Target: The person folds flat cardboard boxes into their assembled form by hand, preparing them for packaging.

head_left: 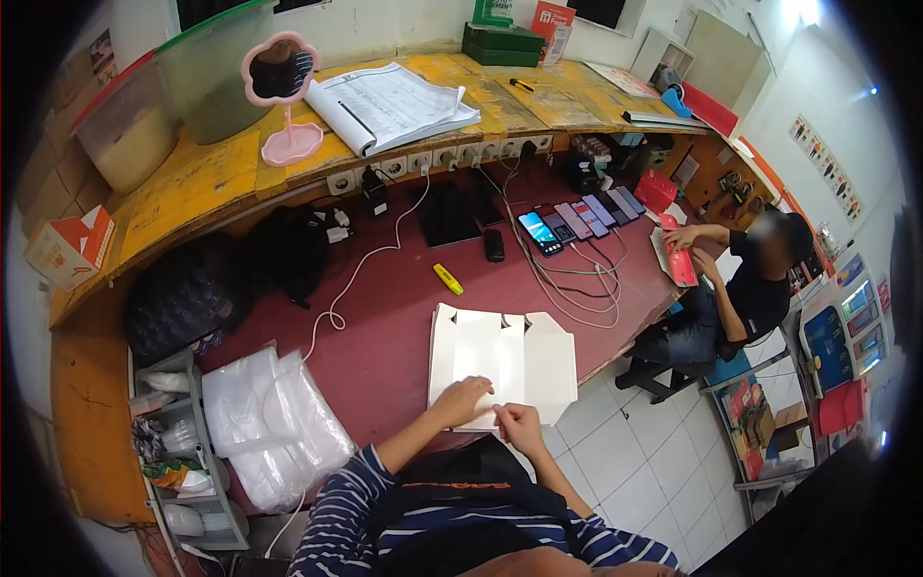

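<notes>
A white cardboard box, unfolded with its flaps spread, lies at the near edge of the red table in front of me. My left hand is on its near left panel, fingers bent and closed on the cardboard. Just to the right, my right hand is closed, thumb and finger pinching the box's near edge. The two hands are close together, and part of the near edge is hidden under them. A yellow highlighter lies on the table beyond the box.
Plastic bags and a grey drawer rack are at my left. Phones with cables lie at the far right. A seated person handles a red box. A pink mirror and papers stand on the yellow shelf.
</notes>
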Demonstrator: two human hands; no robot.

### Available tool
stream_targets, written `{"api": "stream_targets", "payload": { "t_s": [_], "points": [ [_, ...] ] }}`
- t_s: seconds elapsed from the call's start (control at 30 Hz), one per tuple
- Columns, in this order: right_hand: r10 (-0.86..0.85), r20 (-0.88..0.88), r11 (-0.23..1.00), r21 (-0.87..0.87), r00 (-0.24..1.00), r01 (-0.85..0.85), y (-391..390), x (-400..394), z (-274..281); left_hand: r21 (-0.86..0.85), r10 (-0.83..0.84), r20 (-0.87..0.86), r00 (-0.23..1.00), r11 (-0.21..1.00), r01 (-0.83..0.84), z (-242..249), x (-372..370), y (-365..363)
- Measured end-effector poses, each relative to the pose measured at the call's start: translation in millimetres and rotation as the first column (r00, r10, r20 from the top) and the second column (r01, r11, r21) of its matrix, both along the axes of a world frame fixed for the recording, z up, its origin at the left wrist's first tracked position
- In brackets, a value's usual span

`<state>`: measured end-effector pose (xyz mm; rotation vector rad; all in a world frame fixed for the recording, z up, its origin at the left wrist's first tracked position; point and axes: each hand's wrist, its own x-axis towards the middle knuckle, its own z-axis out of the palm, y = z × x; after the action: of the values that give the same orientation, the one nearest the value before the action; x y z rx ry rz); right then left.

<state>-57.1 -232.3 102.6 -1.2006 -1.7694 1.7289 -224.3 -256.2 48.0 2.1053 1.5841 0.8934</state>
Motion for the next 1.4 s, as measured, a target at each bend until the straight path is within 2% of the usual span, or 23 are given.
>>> {"api": "stream_targets", "payload": {
  "t_s": [0.03,0.1,0.17,0.27,0.37,0.43,0.53,0.63,0.7,0.8,0.87,0.9,0.93,0.97,1.0,1.03,1.07,1.1,1.17,1.23,1.3,1.33,1.4],
  "points": [
    [0.004,0.001,1.000,0.003,1.000,-0.004,0.0,-1.1,-5.4,-0.016,-0.068,-0.200,0.977,0.998,0.067,-32.7,4.9,-1.3],
    [0.300,0.291,0.935,0.098,0.909,-0.340,-1.4,-3.2,-10.9,-0.119,-0.087,-0.482,0.872,0.992,0.033,-46.9,18.5,-15.6],
    [0.396,0.432,0.897,0.008,0.810,-0.442,-4.0,-1.1,-17.6,-0.077,-0.065,-0.487,0.871,0.997,0.032,-56.4,20.1,-15.6],
    [0.414,0.477,0.692,0.388,0.775,-0.608,-14.9,14.0,-69.8,-0.057,-0.109,-0.414,0.904,0.994,0.094,-74.1,12.3,-11.4],
    [0.245,0.582,0.799,0.332,0.776,-0.501,-28.1,11.7,-72.2,-0.167,-0.218,-0.332,0.918,0.971,0.170,-65.5,4.6,2.5],
    [0.264,0.622,0.827,0.247,0.737,-0.505,-25.8,9.2,-81.0,-0.315,-0.100,-0.100,0.990,0.947,0.064,-41.7,5.4,1.0],
    [0.247,0.591,0.865,0.223,0.768,-0.449,-24.9,3.6,-72.2,-0.260,-0.040,0.000,0.999,0.965,0.039,-49.4,7.1,4.1],
    [0.215,0.540,0.883,0.249,0.814,-0.398,-28.1,-0.7,-52.8,-0.310,-0.022,0.031,0.999,0.950,0.031,-57.8,5.5,7.3],
    [0.141,0.546,0.788,0.443,0.826,-0.427,-26.1,0.3,-61.3,-0.325,-0.020,0.042,0.999,0.945,0.033,-58.4,6.0,10.5],
    [0.195,0.661,0.775,0.349,0.724,-0.527,-30.5,1.6,-67.8,-0.390,-0.048,-0.152,0.987,0.921,-0.016,-19.6,10.8,5.9],
    [0.210,0.666,0.765,0.344,0.716,-0.545,-26.7,2.4,-67.8,-0.101,0.058,-0.154,0.986,0.992,-0.074,-4.2,10.6,4.7],
    [0.231,0.670,0.756,0.333,0.705,-0.564,-26.1,3.5,-67.2,-0.104,0.055,-0.151,0.987,0.992,-0.071,14.1,10.7,2.1],
    [0.232,0.670,0.759,0.329,0.705,-0.562,-24.2,3.5,-72.7,-0.050,0.207,0.021,0.978,0.977,-0.206,38.1,9.4,-1.2],
    [0.321,0.479,0.861,0.212,0.817,-0.462,-19.3,1.3,-81.5,-0.018,0.343,0.198,0.918,0.938,-0.346,55.4,7.1,-2.4],
    [0.354,0.257,0.923,0.060,0.899,-0.380,-15.7,-1.3,-86.6,-0.019,0.345,0.196,0.918,0.937,-0.348,63.7,4.6,-2.2],
    [0.357,0.254,0.922,0.058,0.899,-0.383,-17.4,-7.7,-70.2,-0.072,0.424,0.436,0.794,0.896,-0.439,69.8,1.7,-2.8],
    [0.194,-0.116,0.944,-0.249,0.974,-0.218,-20.2,-13.8,-52.7,-0.146,0.474,0.638,0.606,0.848,-0.509,73.7,-0.3,-3.9],
    [-0.104,-0.392,0.812,-0.564,0.914,-0.149,-21.3,-19.6,-33.7,-0.146,0.476,0.636,0.608,0.847,-0.511,76.1,-0.8,-4.3],
    [-0.259,-0.454,0.789,-0.609,0.853,-0.085,-13.7,-22.8,-13.2,-0.199,0.290,0.941,0.173,0.891,-0.408,81.3,-1.4,-3.3],
    [-0.362,-0.585,0.878,-0.476,0.726,0.054,1.5,-18.6,13.8,-0.203,0.259,0.956,0.139,0.923,-0.326,97.5,-9.4,-12.7],
    [-0.396,-0.633,0.841,-0.542,0.665,-0.015,22.8,-3.8,43.7,-0.152,0.208,0.962,0.174,0.945,-0.290,107.8,-16.8,-19.4],
    [-0.370,-0.703,0.803,-0.570,0.607,-0.170,32.9,4.4,56.2,-0.130,0.194,0.960,0.201,0.947,-0.293,116.7,-19.7,-21.9],
    [-0.420,-0.684,0.797,-0.592,0.597,-0.117,34.0,4.3,82.3,-0.087,0.179,0.951,0.252,0.938,-0.337,123.3,-19.2,-25.1]
  ]
}}
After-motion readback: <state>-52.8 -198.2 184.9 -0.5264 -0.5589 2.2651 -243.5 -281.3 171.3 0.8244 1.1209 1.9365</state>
